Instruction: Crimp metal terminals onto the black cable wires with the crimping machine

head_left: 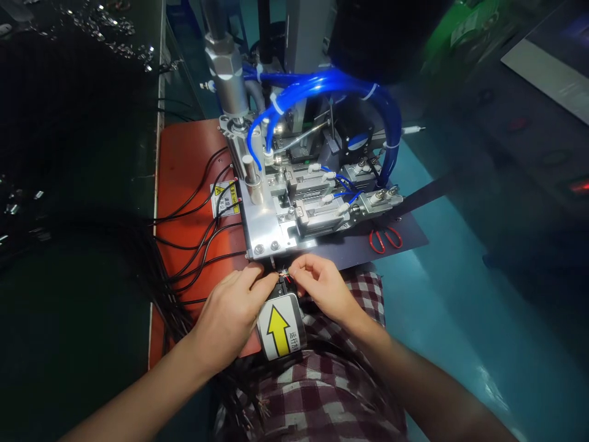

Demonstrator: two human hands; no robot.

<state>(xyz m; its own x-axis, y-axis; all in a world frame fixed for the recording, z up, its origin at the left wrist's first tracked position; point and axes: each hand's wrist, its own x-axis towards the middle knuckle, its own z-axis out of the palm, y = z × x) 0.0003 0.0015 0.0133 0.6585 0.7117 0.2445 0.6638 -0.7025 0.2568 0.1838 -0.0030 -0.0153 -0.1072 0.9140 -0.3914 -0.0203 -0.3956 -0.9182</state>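
Just in front of the machine's metal plate, my two hands meet over small, thin coloured wire ends. My left hand is closed, its thumb and forefinger pressed at the left side of these wires. From the right, my right hand pinches the wires between thumb and fingertips. The fingertips partly hide the wires, so their exact number and joins cannot be made out. Directly below lies a white guide cover with a yellow arrow, close to my left hand.
Black cables run across the orange board on the left. Blue air hoses arch over the pneumatic cylinders. Red-handled scissors lie at the dark board's right. Stripped cable ends hang beside the checked cloth on my lap.
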